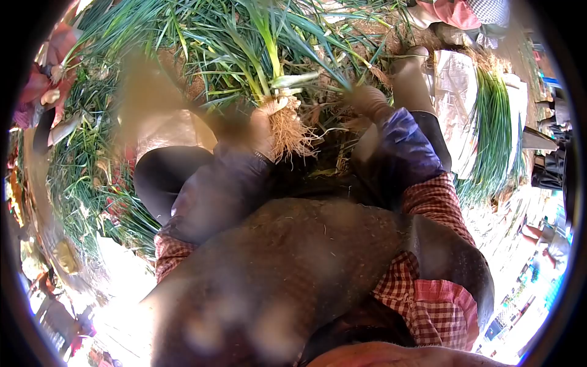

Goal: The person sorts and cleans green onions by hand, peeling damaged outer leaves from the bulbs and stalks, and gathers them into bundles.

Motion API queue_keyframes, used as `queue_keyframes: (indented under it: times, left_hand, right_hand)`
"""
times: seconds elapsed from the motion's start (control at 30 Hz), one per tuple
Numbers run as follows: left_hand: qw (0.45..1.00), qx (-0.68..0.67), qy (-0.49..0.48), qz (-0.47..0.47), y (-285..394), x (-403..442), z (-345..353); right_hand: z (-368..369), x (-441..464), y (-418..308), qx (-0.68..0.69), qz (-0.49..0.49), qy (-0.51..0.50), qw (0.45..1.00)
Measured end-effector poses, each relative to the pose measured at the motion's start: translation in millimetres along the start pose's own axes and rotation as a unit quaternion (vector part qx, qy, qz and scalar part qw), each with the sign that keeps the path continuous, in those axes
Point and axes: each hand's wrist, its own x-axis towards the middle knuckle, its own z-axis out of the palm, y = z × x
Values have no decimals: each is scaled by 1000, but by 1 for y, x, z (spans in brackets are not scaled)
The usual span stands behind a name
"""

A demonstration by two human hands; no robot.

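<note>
A bunch of green onions (pixel 267 58) is gripped in my left hand (pixel 262 129), fingers wrapped round its lower stalks. The tangled brown roots (pixel 290 129) hang down beside that hand, and the long green leaves spread away from me. My right hand (pixel 371 103) is closed to the right of the bunch. Green onion leaves run from the bunch to its fingertips, which are partly blurred. A pale, bent stalk (pixel 296 80) lies across the bunch just above the roots.
Loose green onions (pixel 92 165) are heaped on the left and ahead. On the right, a tidy bundle of green onions (pixel 494 122) rests on pale sacking (pixel 454 92). A dark apron (pixel 306 244) covers my lap. Other people's hands (pixel 50 96) show at the far left.
</note>
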Motion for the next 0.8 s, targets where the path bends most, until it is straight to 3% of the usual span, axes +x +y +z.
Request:
queue_keyframes:
  times: [0.1, 0.17, 0.2, 0.23, 0.27, 0.3, 0.37, 0.43, 0.53, 0.57, 0.63, 0.77, 0.8]
  left_hand:
    - [998, -9, -60, -35, 4, 1, -5]
    - [997, -6, -78, -25, 0, 8, -12]
    - [996, 22, -82, -16, -3, 12, -16]
    - [995, 48, -85, -10, -7, 13, -17]
    - [994, 43, -92, -36, -8, 11, -14]
    - [994, 42, -93, -39, -9, 8, -7]
    - [993, 105, -46, -27, -8, 0, 6]
    - [993, 86, -64, -57, -10, 4, -1]
    - [987, 146, 54, -24, -12, 2, 0]
    - [988, 144, 54, -28, -12, 1, 4]
    - [993, 74, 94, 13, -11, -2, 11]
    - [993, 107, 46, 23, -12, -1, 4]
    - [993, 105, 48, 23, -13, -2, 2]
  right_hand:
    - [8, 28, 84, -220, -3, 20, 975]
    - [4, 37, 82, -290, -5, 26, 957]
    - [6, 47, 74, -242, -157, 138, 948]
    - [6, 50, 58, -185, -301, 242, 904]
    - [-3, 36, 29, 40, -339, 157, 927]
    - [-7, 15, -2, 291, -312, 12, 905]
    - [-5, -14, -49, 532, -330, -164, 762]
    - [14, -12, -69, 438, -361, -97, 818]
    - [24, -31, -79, 505, -315, -35, 803]
    - [27, -33, -77, 505, -312, -36, 804]
    - [31, -36, -74, 396, -362, 26, 843]
    - [27, -41, -73, 268, -423, 126, 857]
    - [25, -46, -70, 273, -410, 104, 864]
